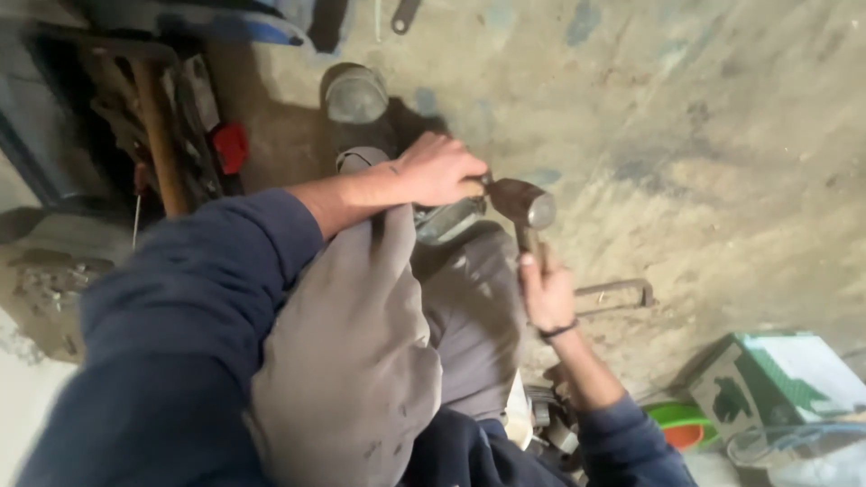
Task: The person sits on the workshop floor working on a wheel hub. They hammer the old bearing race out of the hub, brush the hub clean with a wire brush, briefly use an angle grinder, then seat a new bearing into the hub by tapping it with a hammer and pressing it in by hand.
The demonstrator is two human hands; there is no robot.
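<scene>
My left hand (439,169) is closed around a short dark metal tool, seemingly a punch (484,180); only its tip shows past my fingers. My right hand (545,293) grips the handle of a hammer, and the steel hammer head (529,206) sits right against that tip. Just below the left hand a greyish metal part (448,221) rests on the floor by my knee, mostly hidden by grey trousers. My shoe (355,97) stands on the floor just beyond the left hand.
A U-shaped metal bracket (621,290) lies on the concrete floor right of my right hand. A green and white box (778,374) and a green and orange round item (681,424) sit bottom right. Tools, a wooden handle (159,135) and a red object (231,147) crowd the left.
</scene>
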